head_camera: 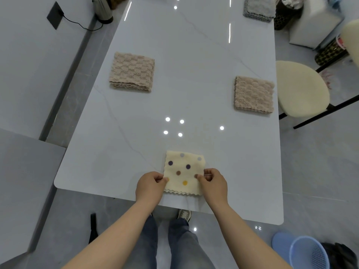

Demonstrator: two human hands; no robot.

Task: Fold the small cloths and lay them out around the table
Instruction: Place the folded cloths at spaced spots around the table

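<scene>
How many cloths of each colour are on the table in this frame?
Tan: 2, the left tan cloth and the right tan cloth
Grey: 1, the grey cloth
Cream with dots: 1, the dotted cloth
Total: 4

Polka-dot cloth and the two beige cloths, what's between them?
Nothing; the head view shows bare table with light reflections between the polka-dot cloth, left beige cloth and right beige cloth.

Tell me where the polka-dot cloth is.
In the head view, the polka-dot cloth lies at the near end of the table, centred, with the left hand and right hand pinching its side edges.
</scene>
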